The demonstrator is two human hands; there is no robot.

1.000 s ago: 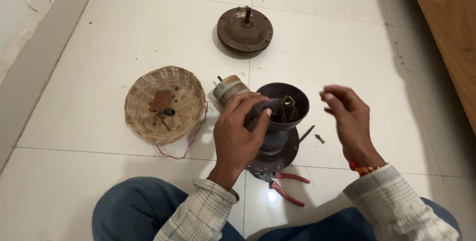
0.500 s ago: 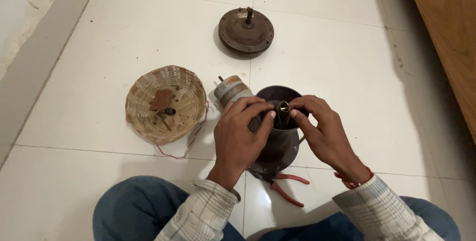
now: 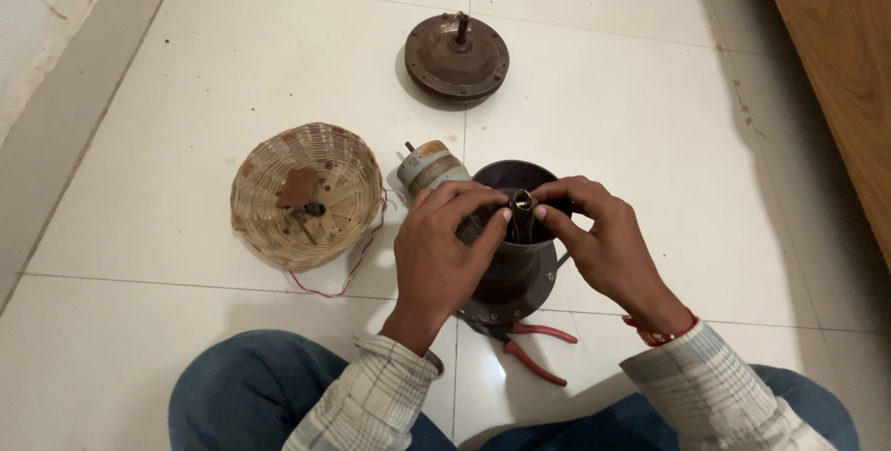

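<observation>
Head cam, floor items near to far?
Red-handled pliers → dark motor housing held by left hand and right hand → wicker basket → round brown motor cover.

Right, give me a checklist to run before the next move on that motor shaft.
1. Left hand steadying the dark motor housing: ok.
2. Right hand fingertips at the shaft end: ok.
3. Small part gripped on the shaft: cannot tell, fingers hide it.
4. Housing upright on the tiled floor: ok.
5. Red-handled pliers close by: ok, partly under the housing.
6. Wicker basket beside the left hand: ok.
</observation>
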